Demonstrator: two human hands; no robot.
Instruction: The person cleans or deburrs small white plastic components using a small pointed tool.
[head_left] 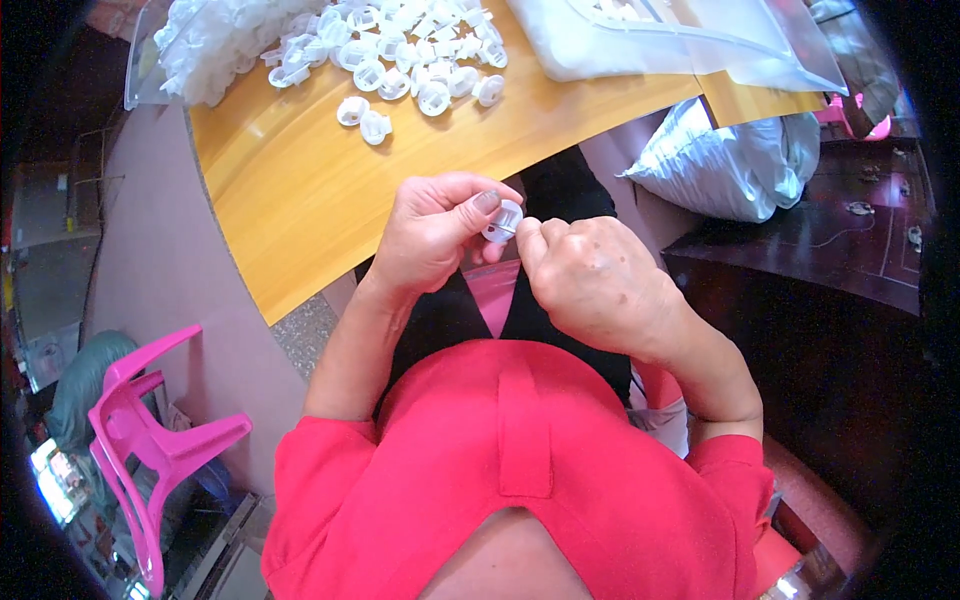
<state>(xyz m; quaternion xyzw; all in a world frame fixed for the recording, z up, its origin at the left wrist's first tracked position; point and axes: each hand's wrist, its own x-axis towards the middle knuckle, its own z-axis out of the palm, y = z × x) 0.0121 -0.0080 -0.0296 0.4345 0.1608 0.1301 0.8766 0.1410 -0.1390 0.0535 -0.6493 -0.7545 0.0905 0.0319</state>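
Observation:
Between the thumb and fingers of my left hand (437, 232) is a small round white plastic part (504, 221) with a slotted middle. My right hand (598, 275) is closed, its fingertips pinched together at the part's right edge. Whatever those fingertips grip, if anything, is hidden. Both hands are above my lap, just in front of the table's near edge. Beyond them, a loose pile of similar white plastic parts (434, 98) lies on the yellow wooden table (300, 190), with two parts (375, 127) slightly apart from the heap.
A clear bin (148, 60) heaped with white pieces stands at the far left of the table. Another translucent container (600, 50) is at the far right. A stuffed white sack (730, 165) sits beyond the table's right side. At lower left is a pink plastic chair (165, 440).

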